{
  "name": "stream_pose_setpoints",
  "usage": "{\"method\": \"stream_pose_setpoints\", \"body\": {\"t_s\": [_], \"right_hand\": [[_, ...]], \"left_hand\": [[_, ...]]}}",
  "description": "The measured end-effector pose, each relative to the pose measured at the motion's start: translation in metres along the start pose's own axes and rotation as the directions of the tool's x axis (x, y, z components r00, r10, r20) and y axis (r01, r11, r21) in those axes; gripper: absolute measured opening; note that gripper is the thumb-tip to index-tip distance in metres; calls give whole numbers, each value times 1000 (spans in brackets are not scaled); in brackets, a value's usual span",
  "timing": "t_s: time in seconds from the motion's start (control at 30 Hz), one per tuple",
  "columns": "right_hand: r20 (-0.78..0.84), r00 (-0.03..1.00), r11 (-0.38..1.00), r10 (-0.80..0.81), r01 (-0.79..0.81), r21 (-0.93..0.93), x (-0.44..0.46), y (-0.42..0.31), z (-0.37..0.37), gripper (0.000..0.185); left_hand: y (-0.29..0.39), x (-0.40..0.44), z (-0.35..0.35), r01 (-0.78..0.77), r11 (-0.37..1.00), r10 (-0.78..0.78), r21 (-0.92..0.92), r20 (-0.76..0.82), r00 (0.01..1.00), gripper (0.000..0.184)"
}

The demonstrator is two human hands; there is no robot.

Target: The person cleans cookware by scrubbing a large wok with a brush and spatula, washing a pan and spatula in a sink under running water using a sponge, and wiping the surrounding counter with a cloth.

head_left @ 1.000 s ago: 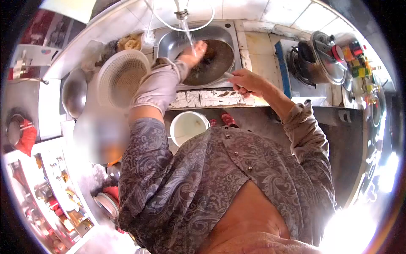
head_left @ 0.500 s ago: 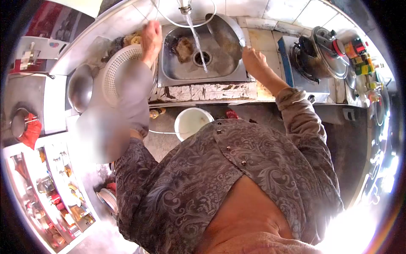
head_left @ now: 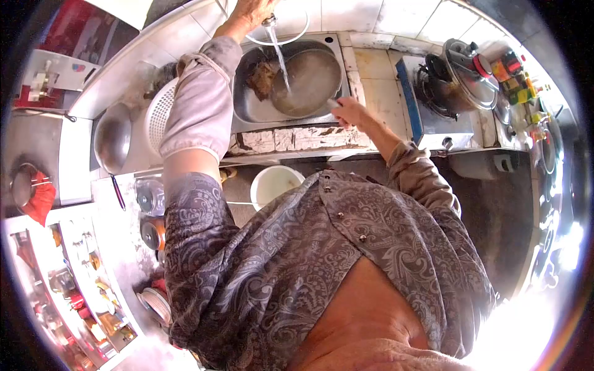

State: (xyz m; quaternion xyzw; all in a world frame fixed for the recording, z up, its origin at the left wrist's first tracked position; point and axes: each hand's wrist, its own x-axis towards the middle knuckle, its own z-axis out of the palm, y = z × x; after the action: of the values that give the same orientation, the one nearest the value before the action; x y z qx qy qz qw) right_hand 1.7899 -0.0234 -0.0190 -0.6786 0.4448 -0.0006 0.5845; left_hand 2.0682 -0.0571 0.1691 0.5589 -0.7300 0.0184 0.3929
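My right hand [head_left: 351,114] is closed around the short handle of a metal wok [head_left: 315,80], which lies face up in the steel sink [head_left: 244,114]. Water runs from the faucet [head_left: 270,21] into the wok and pools there. At the top edge of the view, my left hand [head_left: 250,13] reaches to the faucet; its fingertips are partly cut off, so its grip is unclear. A brown, rough-looking clump [head_left: 261,80] lies in the sink to the left of the wok.
A white perforated basket [head_left: 159,117] and another wok [head_left: 113,139] stand left of the sink. To the right is a gas stove [head_left: 442,127] with a lidded pot [head_left: 473,77]. Below the counter stands a white bucket [head_left: 275,182].
My left hand has moved up and right from beside the sink to the faucet. My right hand has lowered the tilted wok flat under the stream, and water now collects in it.
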Motion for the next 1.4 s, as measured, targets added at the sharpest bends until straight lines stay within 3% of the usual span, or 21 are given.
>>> {"method": "stream_pose_setpoints", "body": {"t_s": [0.1,0.13,0.17,0.43,0.63,0.77,0.8,0.83,0.87,0.97,1.23,1.37,1.4], "right_hand": [[82,996,956,-24,-1,294,-8,0,21,20],[104,994,934,-24,-15,356,-10,-3,25,19],[126,992,909,-26,-29,416,-13,-9,29,17],[203,977,894,-65,-33,446,-11,-21,35,15],[224,973,889,-57,-53,455,-11,-21,30,15],[279,959,860,-50,-101,501,-12,-24,23,13],[294,955,852,-50,-112,511,-12,-24,20,13],[307,950,845,-51,-123,521,-12,-25,17,12],[294,952,838,-91,-86,539,-9,-21,16,14],[258,964,920,-61,-46,388,-2,-16,10,14],[234,967,891,-101,-16,453,-12,-30,-3,15],[203,979,941,-31,-40,335,-26,-48,-4,16],[189,982,985,-30,-3,171,-19,-43,2,15]], "left_hand": [[3,-2,4,56,998,-57,7,14,998,18],[-20,2,15,-223,961,239,161,-90,967,13],[-17,1,14,-235,953,258,190,-109,960,12],[13,-3,13,-280,916,347,288,-215,913,11],[17,0,17,-235,914,307,330,-187,933,10],[21,-1,20,-204,930,280,307,-230,932,18],[23,-3,23,-174,945,254,277,-287,923,28],[-2,-3,23,-209,881,279,425,-108,954,18],[4,-3,23,-187,875,261,446,-112,959,17],[5,-4,23,-127,902,188,413,-110,976,12],[-1,-5,28,-109,884,197,455,-150,969,12],[0,-6,27,-132,899,212,417,-151,966,11],[-8,-5,29,-133,921,204,367,-161,966,18]]}}
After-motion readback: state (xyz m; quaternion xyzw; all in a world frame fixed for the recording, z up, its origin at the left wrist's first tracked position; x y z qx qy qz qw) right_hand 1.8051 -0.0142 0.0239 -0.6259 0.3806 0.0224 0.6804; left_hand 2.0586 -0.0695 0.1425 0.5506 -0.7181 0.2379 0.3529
